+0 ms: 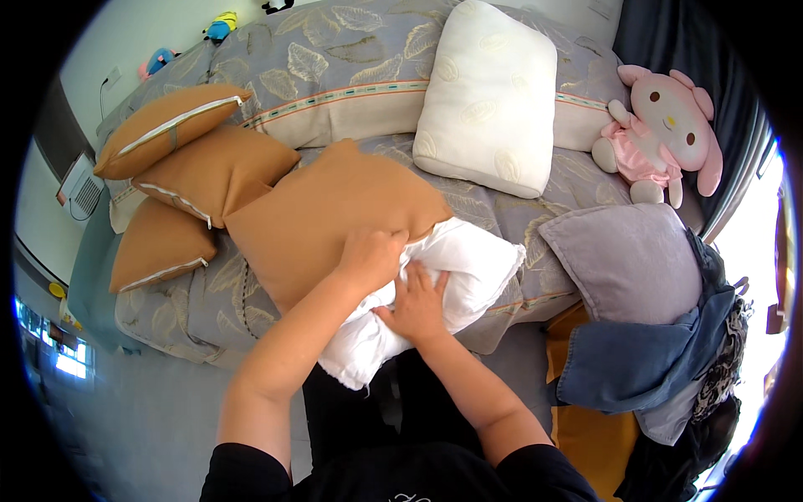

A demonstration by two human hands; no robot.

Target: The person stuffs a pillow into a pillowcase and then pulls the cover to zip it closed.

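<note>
A tan cushion cover (pixel 326 209) lies in front of me on the sofa, with a white pillow insert (pixel 481 259) partly inside it. The insert's two corners stick out of the cover's mouth toward the right and toward me. My left hand (pixel 372 261) is closed on the edge of the cover at the mouth, its fingertips curled under. Just to the right, my right hand (pixel 418 303) lies on the white insert with its fingers spread, pressing on the cloth. The part of the insert inside the cover is hidden.
Several tan cushions (pixel 205 171) with white zips are piled at the left. A white pillow (pixel 489 100) leans on the patterned sofa back (pixel 335 54). At the right sit a pink plush toy (pixel 669 125), a grey cushion (pixel 627 259) and draped dark blue clothing (pixel 640 360).
</note>
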